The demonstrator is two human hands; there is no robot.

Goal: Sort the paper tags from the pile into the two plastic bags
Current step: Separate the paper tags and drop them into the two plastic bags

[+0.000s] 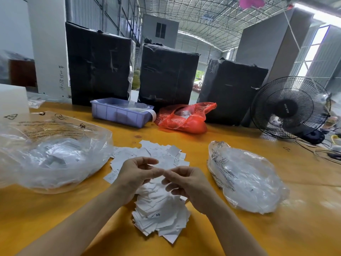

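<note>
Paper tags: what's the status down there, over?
Both hands over the tag pile, fingertips meeting, grip unclear. Left bag and right bag lie either side. Nothing blocking.

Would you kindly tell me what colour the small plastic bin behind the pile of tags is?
The bin is pale lavender-blue, as the head view shows.

There is only one view, from a wide-angle camera on the person's head. It looks forward and down over the yellow table [258, 237], close above the pile of tags [160, 209], and the hall behind looks curved.
</note>
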